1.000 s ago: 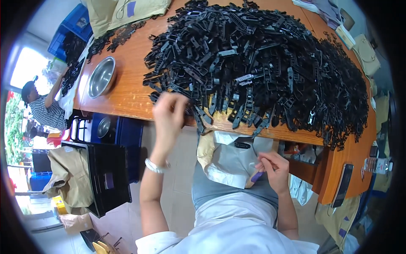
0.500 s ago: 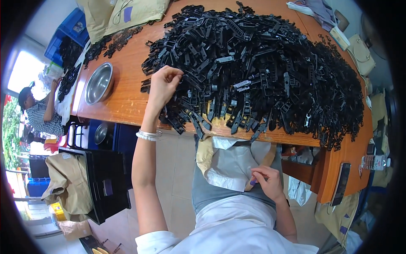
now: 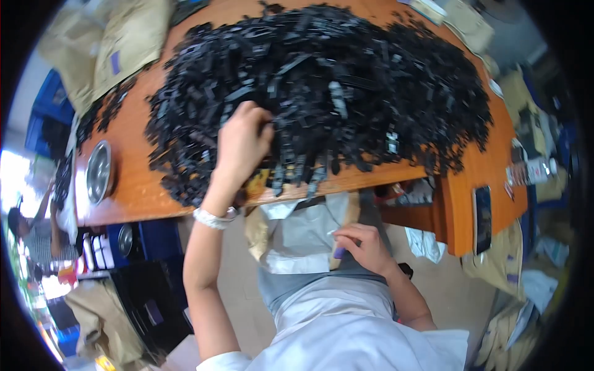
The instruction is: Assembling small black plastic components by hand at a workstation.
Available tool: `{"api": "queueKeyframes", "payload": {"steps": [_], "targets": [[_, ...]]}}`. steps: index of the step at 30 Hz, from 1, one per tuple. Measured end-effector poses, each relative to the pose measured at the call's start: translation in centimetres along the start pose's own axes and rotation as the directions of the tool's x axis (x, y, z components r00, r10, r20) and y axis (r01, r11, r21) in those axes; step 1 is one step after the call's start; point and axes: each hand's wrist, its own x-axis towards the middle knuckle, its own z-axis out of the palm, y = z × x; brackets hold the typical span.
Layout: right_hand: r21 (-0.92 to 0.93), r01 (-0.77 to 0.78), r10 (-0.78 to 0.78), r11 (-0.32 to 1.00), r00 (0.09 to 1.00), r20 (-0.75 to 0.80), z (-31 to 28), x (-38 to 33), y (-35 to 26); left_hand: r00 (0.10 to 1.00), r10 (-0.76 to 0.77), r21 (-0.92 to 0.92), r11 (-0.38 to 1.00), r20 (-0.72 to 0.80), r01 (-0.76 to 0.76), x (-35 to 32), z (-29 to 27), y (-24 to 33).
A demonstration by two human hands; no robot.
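A wide heap of small black plastic parts (image 3: 371, 93) is piled on the wooden table in front of me. At its near left side my left hand (image 3: 241, 139) reaches into the parts with its fingers curled together; what they hold, if anything, is hidden. Below the table edge, over my lap, hangs a brown paper bag with a pale lining (image 3: 303, 238), its mouth spread. Right at the bag's right rim is my right hand (image 3: 365, 247), thumb and fingertips pinched together near a purple patch. Whatever sits between those fingertips is too blurred to name.
A steel bowl (image 3: 99, 173) stands on the table's left end. To the right lie a phone (image 3: 482, 219) and a plastic bottle (image 3: 532, 172). Black crates (image 3: 145, 309) are at the lower left, filled paper sacks (image 3: 127, 49) at the back left. Another person (image 3: 40, 229) works at far left.
The view has swung, shifting the table and heap leftward in the picture. My left hand is now deeper over the heap's near part. My right hand stays beside the bag's rim.
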Motion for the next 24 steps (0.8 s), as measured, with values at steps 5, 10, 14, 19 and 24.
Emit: {"api": "queueKeyframes", "payload": {"steps": [5,10,14,19,24], "targets": [[0.141,-0.096,0.120,0.985,0.978,-0.169,-2.4,0.6,0.7,0.967,-0.221,-0.122,0.971,-0.130,0.205,-1.0,-0.5,-0.1],[-0.195,-0.034,-0.106,0.980,0.740,-0.664,-6.0,3.1,0.4,0.873,-0.455,-0.900,0.286,0.174,0.328,-3.7,-1.2,0.6],[-0.402,0.005,-0.303,0.916,0.665,-0.682,-7.2,5.9,0.3,0.861,-0.427,-0.959,-0.063,0.278,0.278,-4.6,-0.7,3.0],[-0.579,-0.203,-0.325,0.789,0.663,-0.674,-7.6,8.1,1.1,0.839,-0.423,-0.939,-0.162,0.343,0.302,-5.1,0.2,2.6],[-0.519,-0.197,-0.287,0.832,0.649,-0.705,-7.7,8.1,1.1,0.832,-0.391,-0.918,-0.220,0.393,0.330,-5.5,0.7,3.8]]}}
